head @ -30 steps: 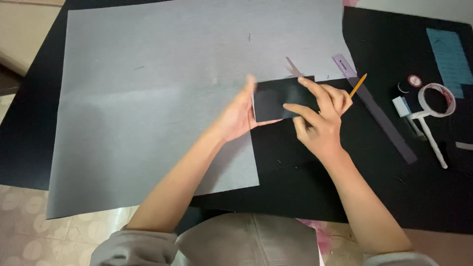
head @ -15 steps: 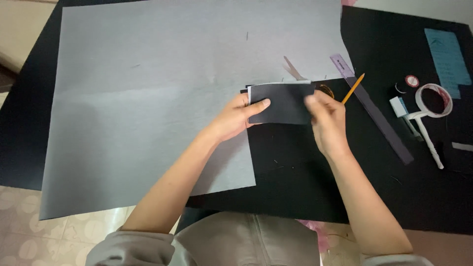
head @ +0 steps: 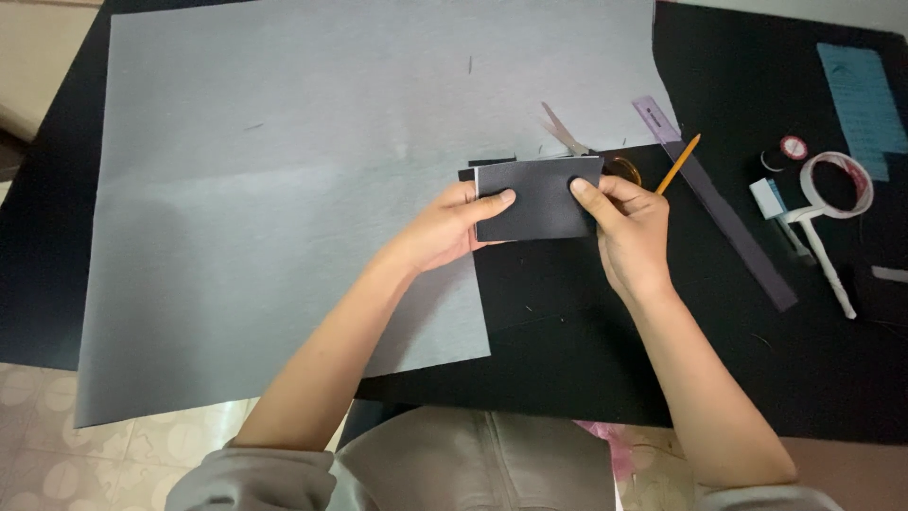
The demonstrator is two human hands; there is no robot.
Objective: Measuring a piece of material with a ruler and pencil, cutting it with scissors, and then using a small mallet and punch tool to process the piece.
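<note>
Fingers: both hands pinch the small dark grey folded paper card (head: 537,199).
Left hand (head: 445,227): grips its 9 o'clock edge.
Right hand (head: 629,227): grips its 3 o'clock edge.
Scissors (head: 567,137): at 12 o'clock, close behind.

Matt dark card (head: 535,197), smooth grey paper sheet (head: 284,189)

Both forearms reach forward, converging. The left hand (head: 440,230) and right hand (head: 629,232) face each other, thumbs on top, fingers (head: 492,202) curled in a pinch.
</note>
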